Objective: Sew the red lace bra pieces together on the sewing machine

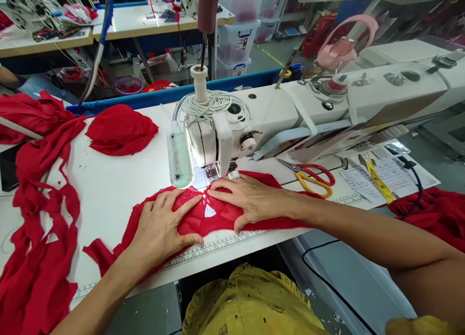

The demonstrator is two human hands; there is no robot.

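Observation:
A red lace garment piece (pixel 221 222) lies spread over the front of the sewing table, with a small gap near its middle showing the white surface below. My left hand (pixel 160 223) rests flat on its left part, fingers spread, thumb toward the ruler edge. On the right part lies my right hand (pixel 250 199), fingers stretched out toward the needle area. The presser foot (pixel 211 171) of the white sewing machine (pixel 240 117) is just beyond my fingertips, at the garment's far edge. Whether the foot is down on the fabric I cannot tell.
Scissors (pixel 308 174) with red and orange handles lie right of the machine head. A round red fabric stack (pixel 121 129) and long red strips (pixel 47 219) are on the left. A yellow tape measure (pixel 379 182) lies over a paper sheet (pixel 407 177) at right.

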